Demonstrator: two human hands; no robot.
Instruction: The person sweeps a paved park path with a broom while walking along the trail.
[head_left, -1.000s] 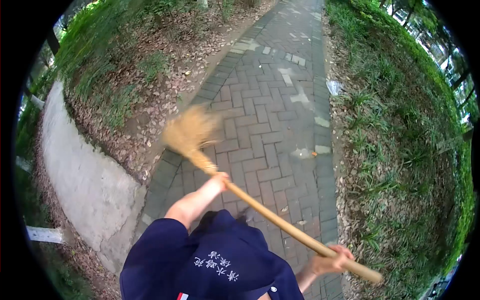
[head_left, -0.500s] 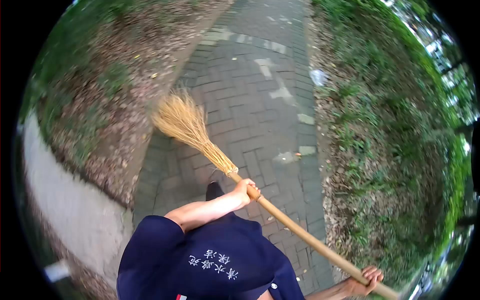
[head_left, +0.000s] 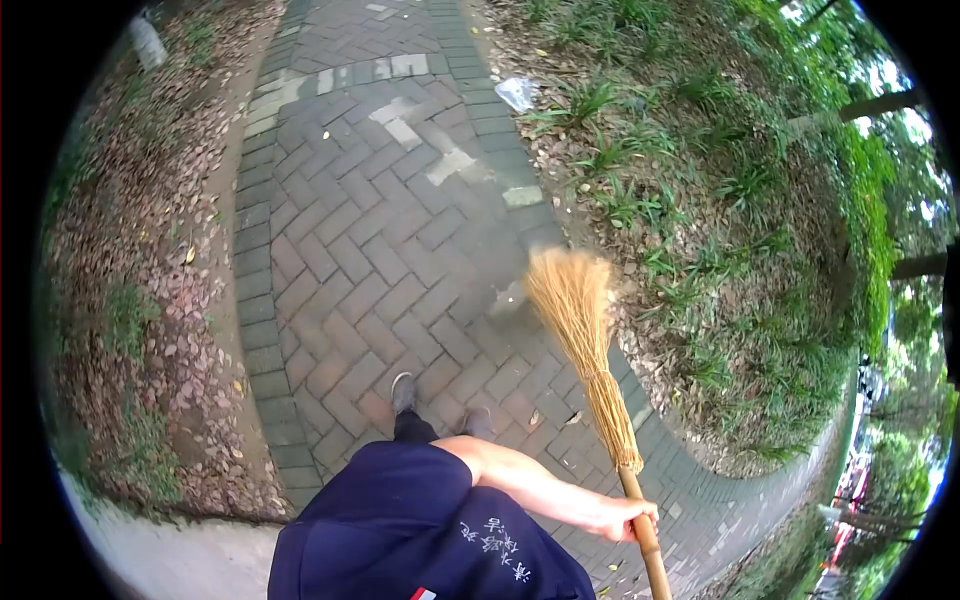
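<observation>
My left hand (head_left: 634, 518) is wrapped round the wooden handle (head_left: 651, 560) of a straw broom, just below the bound bristles. The broom head (head_left: 585, 330) points up and away from me, its blurred tip over the right edge of the brick path (head_left: 370, 270). My left arm reaches across in front of my body to the right. The lower end of the handle runs out of the bottom of the view, and my right hand does not show.
Leaf litter (head_left: 180, 300) borders the path on the left. A clear plastic piece (head_left: 516, 94) lies at the right edge, beside a planted bed (head_left: 690, 230). My shoe (head_left: 403, 392) is on the bricks. A pale concrete strip (head_left: 190, 560) is at the lower left.
The broom head has swung from the left edge of the path to the right edge. My left hand has moved right and down with it, and my right hand has left the view.
</observation>
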